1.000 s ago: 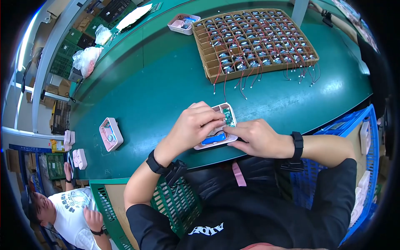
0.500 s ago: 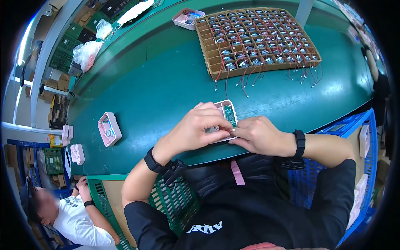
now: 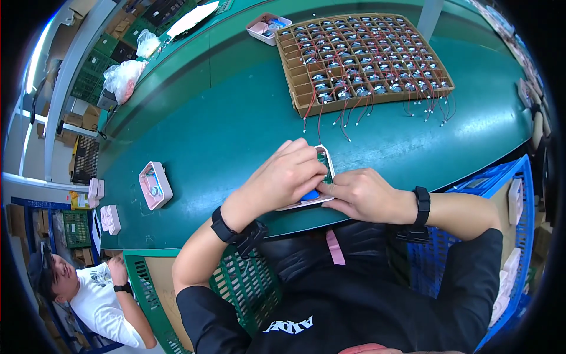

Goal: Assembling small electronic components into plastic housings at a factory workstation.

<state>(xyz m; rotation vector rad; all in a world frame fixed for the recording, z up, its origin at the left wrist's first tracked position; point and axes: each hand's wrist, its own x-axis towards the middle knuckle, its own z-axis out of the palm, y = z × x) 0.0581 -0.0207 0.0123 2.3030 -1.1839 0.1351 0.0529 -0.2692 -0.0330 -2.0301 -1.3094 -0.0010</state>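
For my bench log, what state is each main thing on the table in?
Near pink housing: open, partly covered
Circuit board: inside it, partly hidden
Blue part: inside it, partly hidden
Left hand: bent over that housing, hold hidden
Right hand: at its right side
Left pink housing: open, parts inside
Far pink housing: open, parts inside
Cardboard tray: open, mostly filled
Red wires: some hanging past the tray

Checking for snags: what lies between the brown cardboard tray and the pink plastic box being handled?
Head view shows thin reddish wires trailing from the tray toward the box over green tabletop.
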